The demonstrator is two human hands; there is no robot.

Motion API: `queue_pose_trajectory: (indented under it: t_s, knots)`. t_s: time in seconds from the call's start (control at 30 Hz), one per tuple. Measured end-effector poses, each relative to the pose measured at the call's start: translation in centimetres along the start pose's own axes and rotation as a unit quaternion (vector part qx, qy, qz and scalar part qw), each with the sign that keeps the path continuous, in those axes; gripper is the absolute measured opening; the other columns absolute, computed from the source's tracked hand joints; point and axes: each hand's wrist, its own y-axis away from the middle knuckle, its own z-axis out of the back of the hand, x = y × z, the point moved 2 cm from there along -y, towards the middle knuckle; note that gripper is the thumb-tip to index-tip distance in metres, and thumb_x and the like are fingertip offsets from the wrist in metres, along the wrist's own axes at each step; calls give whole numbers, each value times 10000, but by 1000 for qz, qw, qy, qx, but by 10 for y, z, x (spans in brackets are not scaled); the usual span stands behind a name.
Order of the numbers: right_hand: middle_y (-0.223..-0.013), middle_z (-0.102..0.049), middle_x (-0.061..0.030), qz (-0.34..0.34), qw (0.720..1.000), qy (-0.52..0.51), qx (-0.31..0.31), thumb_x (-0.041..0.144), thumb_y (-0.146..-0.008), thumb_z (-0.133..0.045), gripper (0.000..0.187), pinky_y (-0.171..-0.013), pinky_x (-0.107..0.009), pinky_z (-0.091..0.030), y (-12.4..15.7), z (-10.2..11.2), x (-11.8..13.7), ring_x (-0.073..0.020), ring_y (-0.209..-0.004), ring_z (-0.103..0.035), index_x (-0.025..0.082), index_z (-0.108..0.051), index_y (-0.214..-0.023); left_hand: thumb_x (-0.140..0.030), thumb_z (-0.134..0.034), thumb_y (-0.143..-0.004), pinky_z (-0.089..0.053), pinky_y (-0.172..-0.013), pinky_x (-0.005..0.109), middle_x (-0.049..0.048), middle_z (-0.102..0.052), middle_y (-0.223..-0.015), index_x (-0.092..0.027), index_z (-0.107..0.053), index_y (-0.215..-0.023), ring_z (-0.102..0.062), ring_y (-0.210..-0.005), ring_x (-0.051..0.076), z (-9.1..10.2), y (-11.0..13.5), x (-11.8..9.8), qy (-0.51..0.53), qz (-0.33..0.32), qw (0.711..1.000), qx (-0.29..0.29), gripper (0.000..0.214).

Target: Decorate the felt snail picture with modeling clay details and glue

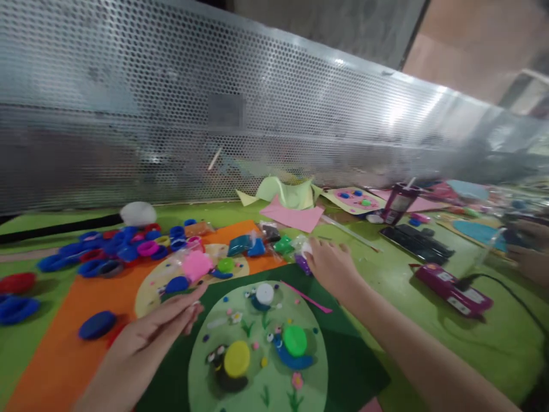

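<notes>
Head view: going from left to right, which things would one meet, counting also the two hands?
Red cap at the left edge → left hand → yellow cap → white cap → bright green cap → right hand → dark purple cup with a straw.

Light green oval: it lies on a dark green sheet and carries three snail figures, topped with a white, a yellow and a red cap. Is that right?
Not quite: the third cap is bright green, not red, as the head view shows. The light green oval lies on a dark green sheet, and its other snail figures carry a white cap and a yellow cap.
</notes>
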Motion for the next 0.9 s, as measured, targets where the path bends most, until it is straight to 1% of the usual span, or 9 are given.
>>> queue_pose_trajectory:
  t_s: [0.03,0.13,0.23,0.33,0.4,0.5,0.63,0.77,0.9]
  knots:
    - [-1040,-622,-55,-1,1000,-1,-2,347,-911,-517,281,-823,-429,-481,0,-1,0,-191,-907,-612,154,-562,-1110,-554,-666,-643,-557,-737,263,0,-738,-945,-271,-715,-994,-688,-862,220,-1,3,-5,15,11,999,37,453]
    - [-1007,-651,-100,4,1000,-8,-20,259,-933,-445,269,-868,-485,-413,2,-4,1,-237,-934,-613,118,-540,-1140,-500,-674,-649,-553,-623,231,28,-747,-775,-243,-748,-862,-698,-733,210,-2,7,-13,65,21,995,70,342]
    - [-1004,-664,-149,12,999,-14,-39,219,-919,-427,269,-873,-502,-364,3,-8,0,-276,-944,-611,96,-535,-1132,-441,-650,-684,-522,-536,208,29,-717,-650,-215,-724,-718,-674,-625,183,-2,5,-15,64,-23,996,60,241]
    - [-974,-667,-155,11,997,-16,-69,246,-903,-446,259,-864,-518,-344,3,-12,-2,-294,-912,-612,104,-544,-1096,-420,-644,-691,-469,-471,189,16,-672,-594,-201,-674,-643,-622,-549,154,-1,2,-15,45,-58,996,44,226]
    - [-977,-661,-161,11,995,-20,-96,265,-897,-446,269,-874,-543,-323,3,-13,-4,-308,-912,-601,107,-542,-1092,-400,-634,-710,-465,-497,194,12,-657,-595,-202,-671,-641,-608,-562,149,0,0,-16,36,-74,996,43,214]
    - [-1055,-642,-163,30,989,-37,-142,268,-896,-424,283,-926,-563,-272,4,-10,-2,-317,-983,-569,123,-535,-1113,-367,-599,-754,-487,-606,224,15,-672,-682,-230,-712,-698,-618,-669,163,1,0,-19,23,-110,993,46,186]
    - [-1148,-618,-129,101,974,-78,-189,246,-893,-406,282,-1001,-499,-236,11,-4,7,-266,-1072,-541,155,-541,-1123,-277,-591,-785,-494,-623,228,3,-671,-792,-280,-738,-829,-616,-711,155,1,5,-24,-15,-186,981,49,154]
    - [-1138,-630,-102,158,959,-114,-207,234,-891,-393,284,-1004,-480,-254,18,-2,15,-237,-1062,-554,160,-543,-1121,-233,-582,-816,-507,-657,225,-6,-695,-822,-281,-724,-900,-642,-738,148,-2,8,-22,-39,-220,973,62,172]
    - [-1142,-627,-124,180,954,-135,-201,241,-898,-375,300,-974,-462,-310,20,-3,17,-247,-1068,-553,135,-544,-1121,-217,-582,-808,-510,-708,249,2,-702,-765,-253,-734,-835,-628,-785,167,-4,5,-21,-50,-240,967,72,158]
